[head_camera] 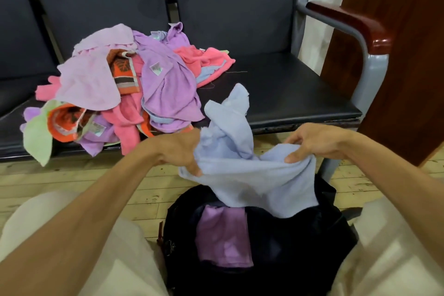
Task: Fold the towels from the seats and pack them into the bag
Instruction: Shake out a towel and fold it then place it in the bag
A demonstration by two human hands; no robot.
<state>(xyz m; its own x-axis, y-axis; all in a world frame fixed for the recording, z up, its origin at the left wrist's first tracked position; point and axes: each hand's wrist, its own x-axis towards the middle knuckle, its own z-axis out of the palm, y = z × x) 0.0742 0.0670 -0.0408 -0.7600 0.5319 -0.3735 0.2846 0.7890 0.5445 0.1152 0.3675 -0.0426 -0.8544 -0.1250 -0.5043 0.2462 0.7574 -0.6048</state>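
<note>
A light blue towel (249,175) hangs crumpled between both hands above the open black bag (300,247). My left hand (179,151) grips its left edge and my right hand (312,143) pinches its right edge. One corner of the towel sticks up between the hands. Inside the bag lies a folded purple towel (223,238). A loose pile of towels (125,89) in lilac, purple, pink, orange and pale green covers the dark seats (288,89), to the left and beyond my left hand.
The bag stands on the wooden floor (134,190) between my knees. The right seat is bare leather beside the pile. A metal armrest with a red wooden top (355,24) bounds the seats at right, with a brown wooden panel (408,55) behind it.
</note>
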